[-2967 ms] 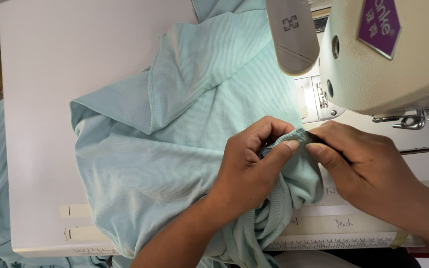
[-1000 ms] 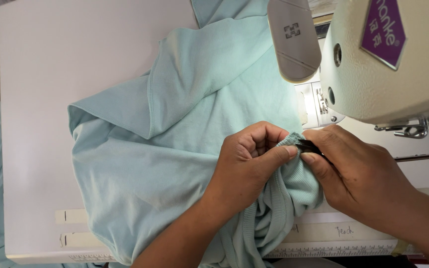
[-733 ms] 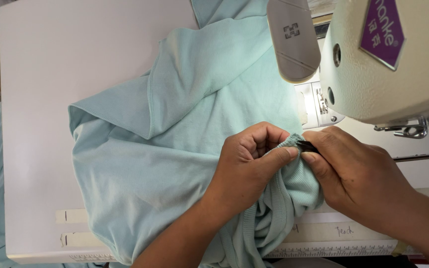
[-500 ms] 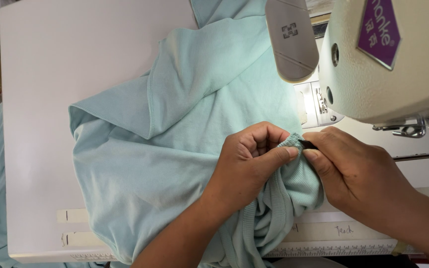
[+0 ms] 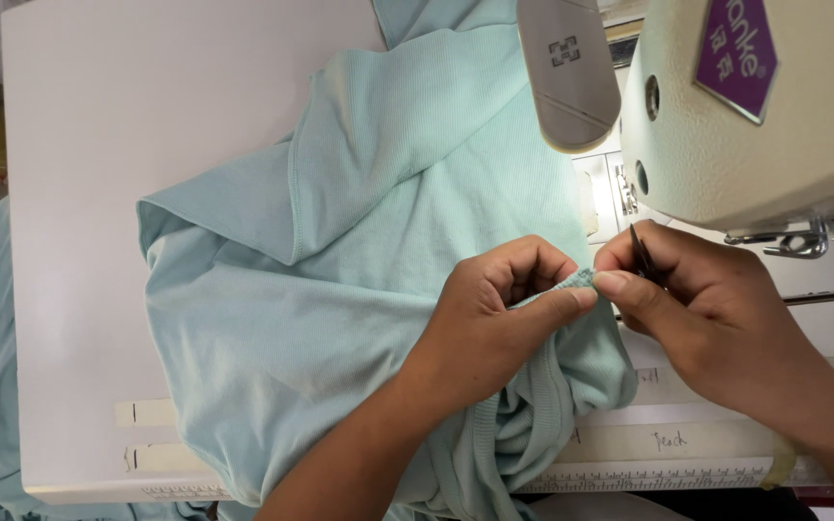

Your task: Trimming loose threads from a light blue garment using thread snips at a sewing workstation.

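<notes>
Since three seconds back, both hands have crept a touch up and left in the frame, and the dark tool in my right hand now pokes up instead of lying flat. Left hand (image 5: 499,323) is closed, thumb and forefinger pinching a small fold of the pale green fabric (image 5: 340,289) right at centre frame. Right hand (image 5: 707,309) is closed too, its fingertip pressed on that same fold from the right, with a thin dark tool (image 5: 641,256) gripped between the fingers, tip pointing toward the top of the frame. What kind of tool, I can't tell. So the pinched edge (image 5: 581,280) sits between my two hands, touching both, its ribbed length running left to right. Sewing machine head (image 5: 774,125) looms in the upper right, just above the right hand; the rest of the cloth spreads left over the white table (image 5: 98,193).
</notes>
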